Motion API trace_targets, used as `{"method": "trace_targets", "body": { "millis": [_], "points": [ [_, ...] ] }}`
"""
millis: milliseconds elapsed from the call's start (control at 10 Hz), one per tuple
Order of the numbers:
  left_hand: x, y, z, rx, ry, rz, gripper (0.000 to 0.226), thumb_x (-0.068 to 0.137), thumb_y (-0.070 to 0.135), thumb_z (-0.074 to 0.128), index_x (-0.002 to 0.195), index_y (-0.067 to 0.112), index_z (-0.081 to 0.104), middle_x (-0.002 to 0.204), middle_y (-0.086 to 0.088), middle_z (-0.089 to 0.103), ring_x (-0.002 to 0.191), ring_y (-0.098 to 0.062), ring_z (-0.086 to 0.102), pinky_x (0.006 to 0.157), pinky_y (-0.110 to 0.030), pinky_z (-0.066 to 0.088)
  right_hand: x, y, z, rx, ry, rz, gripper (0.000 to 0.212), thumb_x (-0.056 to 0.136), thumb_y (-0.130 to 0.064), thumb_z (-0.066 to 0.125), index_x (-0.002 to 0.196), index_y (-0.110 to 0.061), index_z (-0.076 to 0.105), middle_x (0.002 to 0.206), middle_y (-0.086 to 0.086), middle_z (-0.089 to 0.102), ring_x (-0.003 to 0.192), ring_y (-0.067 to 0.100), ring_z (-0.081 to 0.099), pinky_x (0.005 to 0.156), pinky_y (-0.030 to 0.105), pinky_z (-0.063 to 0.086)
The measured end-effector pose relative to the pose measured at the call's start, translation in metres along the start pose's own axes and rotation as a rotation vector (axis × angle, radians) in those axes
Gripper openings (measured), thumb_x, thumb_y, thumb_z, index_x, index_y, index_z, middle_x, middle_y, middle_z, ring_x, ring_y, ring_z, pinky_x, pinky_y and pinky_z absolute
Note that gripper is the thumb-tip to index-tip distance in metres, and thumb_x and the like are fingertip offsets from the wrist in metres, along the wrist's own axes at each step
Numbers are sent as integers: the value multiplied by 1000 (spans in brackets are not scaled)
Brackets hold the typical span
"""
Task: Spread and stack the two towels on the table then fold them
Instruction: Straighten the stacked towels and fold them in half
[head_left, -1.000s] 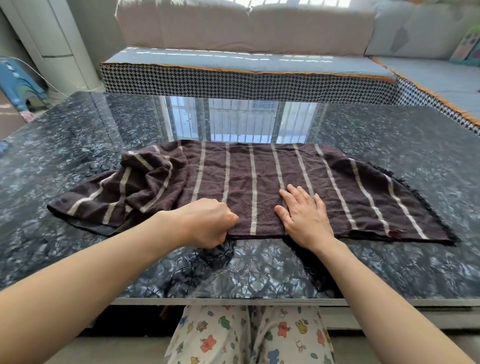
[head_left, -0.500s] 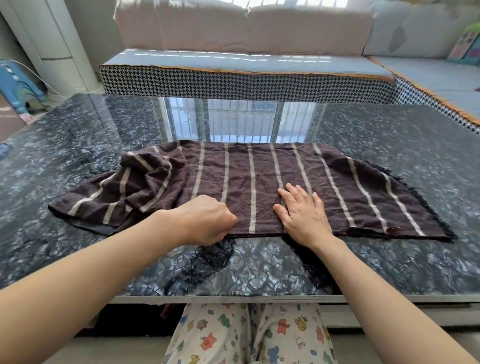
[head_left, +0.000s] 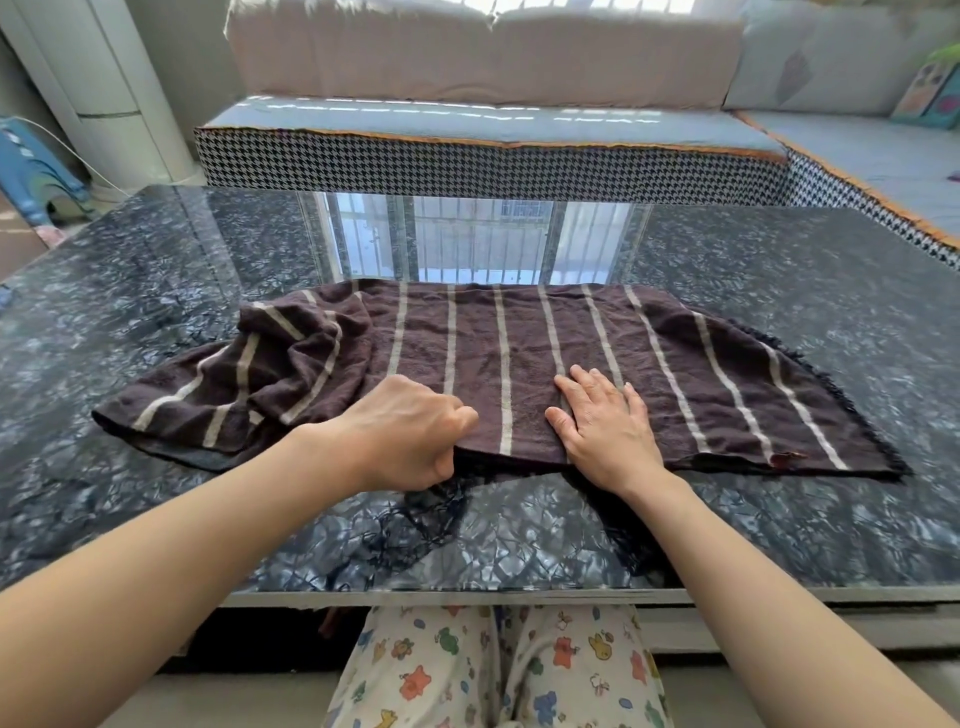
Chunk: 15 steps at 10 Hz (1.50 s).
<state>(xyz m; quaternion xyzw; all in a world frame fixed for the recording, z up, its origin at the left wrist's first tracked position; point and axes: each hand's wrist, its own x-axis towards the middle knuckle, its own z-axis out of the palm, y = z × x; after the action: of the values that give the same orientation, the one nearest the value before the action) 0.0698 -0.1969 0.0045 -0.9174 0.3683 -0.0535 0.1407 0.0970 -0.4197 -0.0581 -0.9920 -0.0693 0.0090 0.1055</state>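
A dark brown towel with pale stripes (head_left: 675, 374) lies spread across the middle of the black marbled table (head_left: 779, 270). Its left part (head_left: 270, 364) is bunched and folded over. A second layer of the same cloth shows under it at the left edge (head_left: 171, 447); where one towel ends I cannot tell. My left hand (head_left: 405, 436) grips the towel's near edge with curled fingers. Flat on the towel just to the right, my right hand (head_left: 602, 426) presses it down near the same edge.
A sofa with a houndstooth-trimmed seat (head_left: 493, 161) runs behind the table and along the right side. The table's near edge (head_left: 519, 597) is above my patterned trousers (head_left: 498, 670). A blue object (head_left: 31, 171) sits on the floor at far left.
Almost nothing moved. Both hands keep their places on the near edge; the view has shifted very slightly.
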Motion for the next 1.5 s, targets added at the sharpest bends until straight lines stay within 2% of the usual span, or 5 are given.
{"method": "trace_targets", "body": {
  "millis": [400, 600, 900, 1300, 1500],
  "points": [
    [54, 0, 30, -468, 229, -363, 23, 95, 21, 39, 107, 9, 54, 110, -7, 55, 106, -27, 52, 86, -38, 43, 10, 15, -18, 122, 180, 0, 35, 96, -32, 41, 128, -22, 49, 140, -5, 46, 130, 16, 37, 100, 33, 25],
    [89, 8, 56, -502, -76, -537, 56, 98, 43, 20, 148, 21, 9, 158, -2, -3, 145, -21, -6, 117, -42, -3, 31, 74, -33, 146, 483, 205, 27, 92, -12, 48, 115, -9, 61, 120, 11, 61, 115, 31, 51, 94, 39, 34],
    [133, -4, 31, -352, 126, -632, 35, 95, 31, 31, 120, 12, 47, 128, -10, 47, 124, -27, 39, 103, -44, 26, 62, 127, -61, 135, 298, 371, 30, 97, -21, 36, 118, -13, 56, 122, 17, 59, 115, 34, 52, 94, 42, 36],
    [147, 16, 61, -484, -108, -512, 59, 96, 50, 16, 148, 25, 4, 157, 1, -8, 144, -18, -11, 116, -45, -9, 84, 135, -77, 175, 8, 523, 22, 77, -26, 61, 91, -9, 58, 114, 17, 61, 100, 32, 58, 81, 34, 45],
    [146, 18, 59, -466, -117, -522, 59, 96, 49, 15, 148, 25, 2, 157, 1, -10, 144, -18, -12, 117, -45, -9, 93, 147, -92, 429, 554, 656, 21, 83, -16, 54, 101, -8, 62, 106, 21, 65, 103, 35, 60, 86, 36, 45]
  ]
}}
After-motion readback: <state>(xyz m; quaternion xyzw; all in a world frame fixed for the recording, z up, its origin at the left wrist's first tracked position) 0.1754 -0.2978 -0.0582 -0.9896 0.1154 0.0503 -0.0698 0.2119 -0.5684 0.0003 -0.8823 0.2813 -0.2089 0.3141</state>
